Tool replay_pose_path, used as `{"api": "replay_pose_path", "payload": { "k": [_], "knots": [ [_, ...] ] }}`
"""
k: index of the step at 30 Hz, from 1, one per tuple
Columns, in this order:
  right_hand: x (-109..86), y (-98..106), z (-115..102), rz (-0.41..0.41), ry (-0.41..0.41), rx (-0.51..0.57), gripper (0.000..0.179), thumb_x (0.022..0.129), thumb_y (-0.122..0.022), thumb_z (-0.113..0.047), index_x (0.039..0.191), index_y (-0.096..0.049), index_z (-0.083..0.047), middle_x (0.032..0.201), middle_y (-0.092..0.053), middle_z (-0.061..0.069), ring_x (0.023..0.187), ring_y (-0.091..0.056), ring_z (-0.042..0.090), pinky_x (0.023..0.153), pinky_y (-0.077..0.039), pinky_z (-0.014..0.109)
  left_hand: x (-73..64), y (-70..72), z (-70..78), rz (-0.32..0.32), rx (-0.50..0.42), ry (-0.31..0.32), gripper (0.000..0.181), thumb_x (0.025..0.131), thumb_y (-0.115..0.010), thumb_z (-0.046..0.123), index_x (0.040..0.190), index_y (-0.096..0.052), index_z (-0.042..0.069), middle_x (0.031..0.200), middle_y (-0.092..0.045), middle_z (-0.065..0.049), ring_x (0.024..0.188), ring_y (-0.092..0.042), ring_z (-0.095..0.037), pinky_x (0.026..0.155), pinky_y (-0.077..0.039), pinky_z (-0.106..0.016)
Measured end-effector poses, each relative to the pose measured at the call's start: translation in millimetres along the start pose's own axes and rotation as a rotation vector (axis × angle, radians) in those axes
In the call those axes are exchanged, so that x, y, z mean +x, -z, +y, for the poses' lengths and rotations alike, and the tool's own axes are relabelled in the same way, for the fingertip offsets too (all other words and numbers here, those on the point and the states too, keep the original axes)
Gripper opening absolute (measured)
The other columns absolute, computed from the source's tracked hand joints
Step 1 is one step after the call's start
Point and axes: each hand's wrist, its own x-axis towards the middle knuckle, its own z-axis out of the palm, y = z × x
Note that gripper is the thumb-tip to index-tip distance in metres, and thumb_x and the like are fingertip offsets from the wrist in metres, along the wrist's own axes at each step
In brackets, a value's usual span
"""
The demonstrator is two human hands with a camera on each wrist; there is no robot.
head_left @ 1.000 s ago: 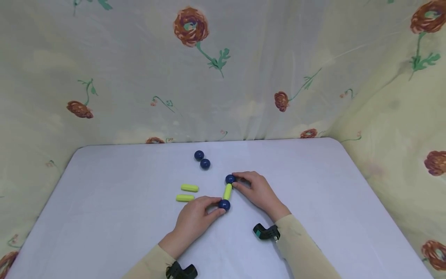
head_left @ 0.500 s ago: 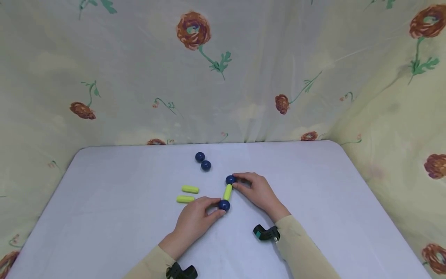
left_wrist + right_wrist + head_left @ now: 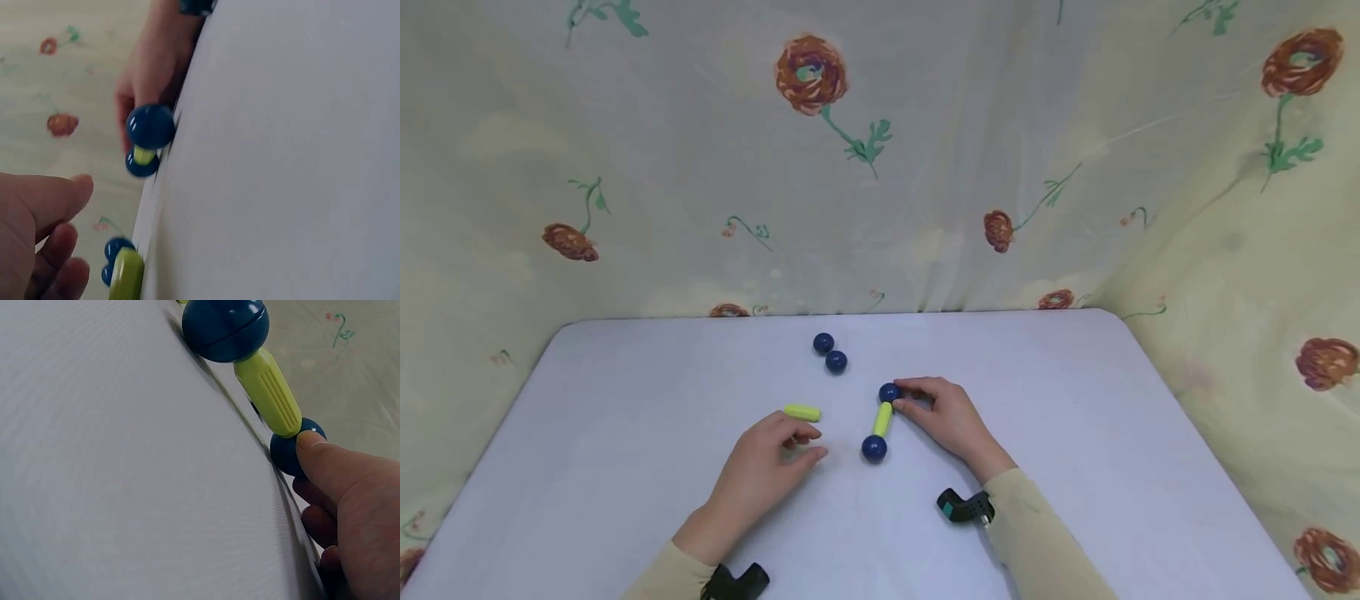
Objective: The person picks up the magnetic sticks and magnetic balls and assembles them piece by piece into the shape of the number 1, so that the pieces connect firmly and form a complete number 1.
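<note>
At the middle of the head view we have a stick [image 3: 882,420] with a ball at each end: the far ball [image 3: 888,392] above it and the near ball [image 3: 874,449] below. Its long axis runs up the frame, leaning a little right. Our right hand [image 3: 950,419] pinches the far ball between thumb and fingers from the right side; the near ball is free of both hands.

Our left hand [image 3: 762,467] is left of that piece, palm side towards it, with its thumb and index finger spread apart and the others loosely curled; we see nothing in its hold. The relation that counts, we judge, is between these fingers and the loose stick [image 3: 803,412]. It lies on the worktop [image 3: 625,467] just above the index finger in the frame, long axis nearly left to right, its left end partly covered by the hand. We cannot tell whether they touch. The left hand is clearly the nearer one.

In the left wrist view, a green stick [image 3: 127,275] stands out at the bottom, just right of the fingers and apart from them; we cannot tell whether it is that same one. The upper ball [image 3: 823,343] and lower ball [image 3: 837,362] of a loose pair sit side by side, well above both hands.
</note>
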Motion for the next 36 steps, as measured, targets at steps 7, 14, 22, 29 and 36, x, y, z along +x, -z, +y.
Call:
{"api": "replay_pose_path", "payload": {
  "k": [7, 14, 22, 29, 36],
  "knots": [
    [-0.8, 0, 0, -0.002, -0.008, 0.003, 0.034, 0.092, -0.07, -0.041, 0.123, -0.07, -0.028, 0.118, -0.067, -0.012, 0.114, -0.058, 0.012, 0.096, -0.046, 0.039, -3.8, 6.3, -32.2, 0.105, 0.022, 0.045, 0.027, 0.077, -0.086, 0.022, 0.101, -0.075, 0.019, 0.099, -0.06, 0.003, 0.096, -0.052, -0.021, 0.08, -0.043, -0.04],
    [-1.7, 0, 1, -0.001, -0.009, 0.008, 0.034, 0.092, -0.07, -0.042, 0.122, -0.07, -0.027, 0.117, -0.067, -0.011, 0.113, -0.059, 0.013, 0.094, -0.047, 0.039, -1.8, 4.3, -38.1, 0.072, 0.028, 0.096, 0.029, 0.078, -0.085, 0.023, 0.104, -0.076, 0.018, 0.104, -0.061, -0.002, 0.1, -0.052, -0.026, 0.085, -0.043, -0.044],
    [0.7, 1, 2, 0.003, 0.014, 0.002, 0.036, 0.092, -0.069, -0.045, 0.123, -0.07, -0.027, 0.119, -0.067, -0.01, 0.115, -0.059, 0.014, 0.096, -0.046, 0.04, -1.4, 2.5, -37.9, 0.055, 0.068, 0.124, 0.024, 0.081, -0.083, 0.024, 0.104, -0.076, 0.019, 0.105, -0.063, -0.001, 0.102, -0.053, -0.024, 0.086, -0.044, -0.044],
    [2.6, 2, 1, 0.016, 0.022, -0.004, 0.034, 0.092, -0.07, -0.042, 0.122, -0.07, -0.026, 0.118, -0.068, -0.009, 0.114, -0.06, 0.014, 0.095, -0.047, 0.04, 0.4, 1.7, -39.1, 0.033, 0.089, 0.126, 0.02, 0.084, -0.081, 0.026, 0.101, -0.074, 0.019, 0.1, -0.066, 0.003, 0.099, -0.053, -0.021, 0.085, -0.044, -0.041],
    [0.5, 2, 2, 0.008, 0.0, -0.004, 0.035, 0.092, -0.069, -0.045, 0.122, -0.07, -0.027, 0.119, -0.067, -0.009, 0.113, -0.059, 0.013, 0.093, -0.047, 0.039, -0.1, 0.7, -37.8, 0.007, 0.102, 0.133, 0.019, 0.083, -0.082, 0.028, 0.098, -0.074, 0.019, 0.095, -0.069, 0.006, 0.096, -0.053, -0.019, 0.084, -0.043, -0.04]
  ]
}}
